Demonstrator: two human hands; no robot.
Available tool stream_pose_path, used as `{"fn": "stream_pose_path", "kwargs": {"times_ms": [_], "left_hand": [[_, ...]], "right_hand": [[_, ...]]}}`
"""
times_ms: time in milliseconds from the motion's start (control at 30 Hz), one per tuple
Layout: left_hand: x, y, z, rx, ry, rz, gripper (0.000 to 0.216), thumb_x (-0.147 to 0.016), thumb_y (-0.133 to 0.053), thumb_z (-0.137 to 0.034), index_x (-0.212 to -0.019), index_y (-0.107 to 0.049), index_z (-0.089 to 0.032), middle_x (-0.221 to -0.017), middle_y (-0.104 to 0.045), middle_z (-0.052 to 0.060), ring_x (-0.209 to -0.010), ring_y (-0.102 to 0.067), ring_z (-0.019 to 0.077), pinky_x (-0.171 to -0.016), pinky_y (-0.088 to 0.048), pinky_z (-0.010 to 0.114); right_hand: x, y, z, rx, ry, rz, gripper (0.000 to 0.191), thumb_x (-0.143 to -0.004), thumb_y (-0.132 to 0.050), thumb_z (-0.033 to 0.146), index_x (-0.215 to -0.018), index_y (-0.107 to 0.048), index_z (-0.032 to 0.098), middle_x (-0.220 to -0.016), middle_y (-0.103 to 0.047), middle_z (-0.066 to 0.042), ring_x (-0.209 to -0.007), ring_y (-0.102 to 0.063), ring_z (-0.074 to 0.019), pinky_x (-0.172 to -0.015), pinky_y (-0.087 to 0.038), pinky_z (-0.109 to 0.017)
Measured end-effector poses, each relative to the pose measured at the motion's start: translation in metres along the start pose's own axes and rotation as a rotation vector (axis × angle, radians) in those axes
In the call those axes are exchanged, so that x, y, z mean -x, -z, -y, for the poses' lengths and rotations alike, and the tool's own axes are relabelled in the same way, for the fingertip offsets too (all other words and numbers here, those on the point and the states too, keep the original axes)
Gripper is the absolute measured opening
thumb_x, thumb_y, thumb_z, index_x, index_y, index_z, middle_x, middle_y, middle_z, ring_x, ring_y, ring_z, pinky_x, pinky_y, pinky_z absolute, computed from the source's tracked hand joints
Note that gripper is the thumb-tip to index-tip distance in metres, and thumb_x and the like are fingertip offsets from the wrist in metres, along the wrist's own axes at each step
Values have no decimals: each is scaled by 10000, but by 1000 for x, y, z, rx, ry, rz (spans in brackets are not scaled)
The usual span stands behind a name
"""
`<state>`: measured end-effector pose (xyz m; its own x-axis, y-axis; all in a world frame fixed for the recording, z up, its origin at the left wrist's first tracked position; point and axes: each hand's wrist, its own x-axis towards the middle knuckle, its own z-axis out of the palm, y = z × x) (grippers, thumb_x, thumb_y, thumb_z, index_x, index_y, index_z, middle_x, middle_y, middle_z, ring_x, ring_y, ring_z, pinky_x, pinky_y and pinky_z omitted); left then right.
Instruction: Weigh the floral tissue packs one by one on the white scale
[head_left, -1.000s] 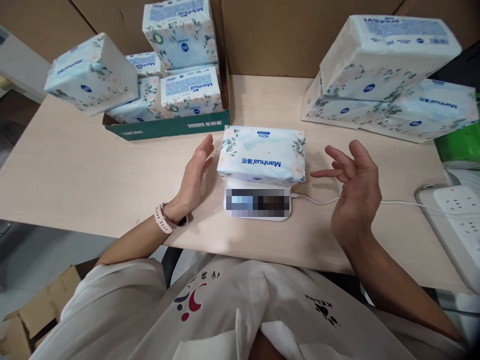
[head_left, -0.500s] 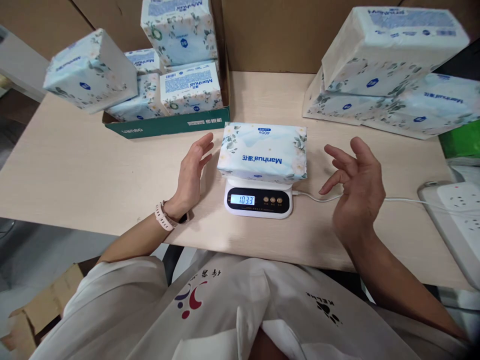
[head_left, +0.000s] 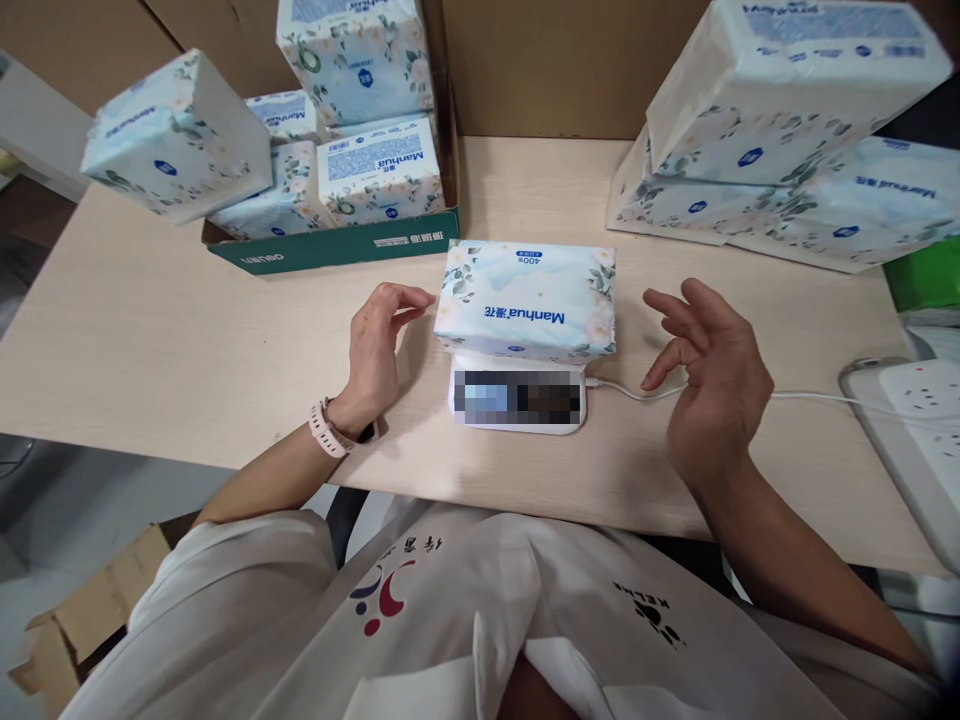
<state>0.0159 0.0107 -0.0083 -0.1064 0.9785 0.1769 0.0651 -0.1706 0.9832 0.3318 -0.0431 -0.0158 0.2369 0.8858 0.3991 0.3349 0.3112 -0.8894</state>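
Observation:
A tissue pack [head_left: 529,300] with a pale blue floral wrapper rests on a white digital scale [head_left: 517,428]. The scale's front panel is pixelated, so no reading shows. To the pack's left, my left hand [head_left: 375,350] is open with its fingers curved toward that side. Its fingertips come very close to the pack's edge; whether they touch is unclear. My right hand [head_left: 712,390] hovers open to the right of the pack, palm turned inward, fingers apart and holding nothing.
A green-sided box [head_left: 337,245] with several tissue packs stands at the back left. More tissue packs [head_left: 780,130] are stacked at the back right. A white cable [head_left: 630,398] runs from the scale past my right hand toward a power strip [head_left: 922,400].
My left hand has shifted slightly left and down, and its fingers have bent more toward the pack. The right hand has barely moved. The scale's display, readable before, is now pixelated.

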Motion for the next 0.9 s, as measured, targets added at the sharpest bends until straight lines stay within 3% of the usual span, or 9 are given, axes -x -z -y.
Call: {"fn": "stream_pose_path", "kwargs": {"times_ms": [133, 200, 400, 500, 633, 700, 800, 833, 900], "left_hand": [[-2, 0, 1, -17, -93, -36, 481, -1037, -562, -585, -703, -584, -239, -773, -612, 48, -827, -625, 199, -883, -556, 367], [-2, 1, 2, -48, -98, -47, 515, -1048, -530, -601, -679, -525, -242, -732, -557, 41, -782, -591, 198, -854, -543, 375], [-3, 3, 5, 0, -92, -42, 510, -1055, -567, -547, -638, -552, -252, -693, -547, 39, -758, -567, 202, -796, -507, 372], [-3, 2, 3, 51, -70, -57, 452, -1057, -569, -543, -721, -662, -256, -752, -637, 39, -758, -601, 196, -816, -529, 374], [1, 1, -6, -111, -65, -24, 572, -1127, -380, -610, -1001, -816, -262, -1060, -806, 81, -1054, -730, 259, -1115, -521, 496], [4, 1, -10, -332, -164, 33, 663, -1140, -291, -649, -1141, -835, -271, -1244, -806, 87, -1273, -700, 289, -1334, -320, 573], [5, -1, -16, -625, -400, 76, 694, -1140, -247, -663, -1279, -805, -275, -1220, -805, 91, -1339, -662, 300, -1415, -57, 592], [4, -3, -18, -690, -463, 82, 693, -1142, -236, -656, -1309, -790, -274, -1139, -808, 91, -1300, -667, 304, -1405, -54, 602], [-2, -11, -25, -801, -510, 110, 718, -1141, -198, -653, -1322, -773, -261, -964, -773, 91, -1163, -662, 317, -1334, -192, 628]], "right_hand": [[-1, -2, 6, 31, 15, 10, 477, -1098, -386, 551, -1382, -738, 400, -1386, -789, -49, -651, -714, -167, -1211, -506, -625], [-1, -3, 7, 49, 13, 4, 490, -1093, -385, 556, -1354, -757, 370, -1387, -788, -52, -601, -656, -149, -1217, -506, -616], [0, -5, 3, 21, 35, -41, 544, -1108, -368, 563, -1318, -797, 302, -1225, -816, -64, -743, -720, -197, -1212, -498, -588], [1, -1, 3, 43, 30, -16, 525, -1123, -359, 523, -1330, -799, 325, -1308, -806, -56, -749, -720, -191, -1176, -508, -579], [2, 4, 9, 113, 34, 128, 499, -1131, -360, 492, -1433, -734, 358, -1320, -809, -56, -1093, -763, -263, -1090, -538, -539], [5, 2, 12, 169, 68, 213, 490, -1126, -383, 493, -1501, -670, 361, -1341, -794, -63, -1255, -714, -284, -1148, -501, -559], [11, -8, 11, 275, 195, 294, 550, -1116, -408, 487, -1650, -475, 378, -1498, -707, -75, -1364, -644, -300, -1269, -379, -635], [14, -12, 9, 313, 228, 314, 597, -1114, -404, 487, -1702, -375, 385, -1552, -668, -81, -1394, -619, -309, -1290, -342, -661], [19, -20, 5, 365, 235, 348, 697, -1108, -391, 510, -1761, -184, 384, -1664, -563, -99, -1452, -564, -333, -1293, -322, -699]]}}
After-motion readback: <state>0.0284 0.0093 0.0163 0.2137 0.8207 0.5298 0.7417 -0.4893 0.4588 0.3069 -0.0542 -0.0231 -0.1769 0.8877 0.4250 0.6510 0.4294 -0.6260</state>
